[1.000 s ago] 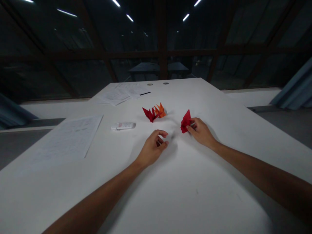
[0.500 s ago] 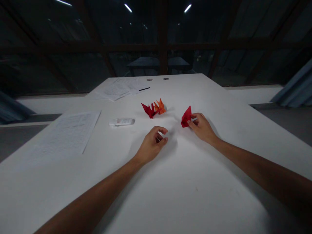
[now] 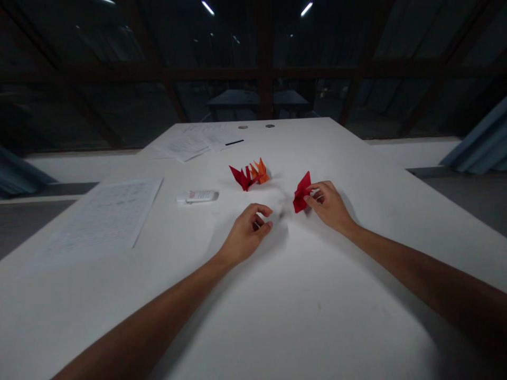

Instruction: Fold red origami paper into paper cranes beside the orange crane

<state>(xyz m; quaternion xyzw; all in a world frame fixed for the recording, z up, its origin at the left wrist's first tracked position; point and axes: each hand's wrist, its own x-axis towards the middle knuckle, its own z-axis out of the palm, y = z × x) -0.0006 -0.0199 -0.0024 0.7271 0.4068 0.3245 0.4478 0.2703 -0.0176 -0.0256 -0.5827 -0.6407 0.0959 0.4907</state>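
Between the thumb and fingers of my right hand [image 3: 327, 205] is a folded red paper piece [image 3: 301, 193], held just above or at the tabletop; its underside is hard to make out. My left hand [image 3: 250, 232] rests near the middle of the table, fingers curled with a gap between thumb and forefinger and nothing in it. Beyond my left hand stand a dark red origami crane [image 3: 244, 179] and an orange origami crane [image 3: 260, 171], close against each other.
A white tube [image 3: 198, 196] lies left of the cranes. Printed sheets [image 3: 106, 216] cover the table's left side, with more papers [image 3: 186, 143] farther back beside a black pen [image 3: 234, 142]. Two round discs [image 3: 243, 127] sit at the far edge of the white table [image 3: 317, 306].
In my right hand the red paper piece has turned a little, its lower part now reaching further down and showing wider. My left hand has stayed almost in place.
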